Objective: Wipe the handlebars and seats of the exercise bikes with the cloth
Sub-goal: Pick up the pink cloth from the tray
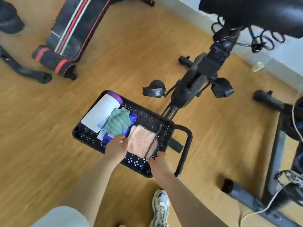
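Observation:
A pink cloth (141, 141) with a dark mesh edge lies in a black perforated basket (136, 164) on the floor. My left hand (115, 147) grips the cloth's left edge. My right hand (159, 163) pinches its near right corner. A green checked cloth (118, 122) lies further back in the same basket. An exercise bike (196, 81) stands behind the basket, its black seat (255, 12) at the top right and its pedals (155, 89) lower down. No handlebars are clearly visible.
A white bottle with a purple cap (101, 110) and blue packets lie in the basket. A black and red weight bench (72, 31) stands at the upper left. A second machine's frame (272, 145) with cables stands at the right. My shoe (161, 208) is near the bottom.

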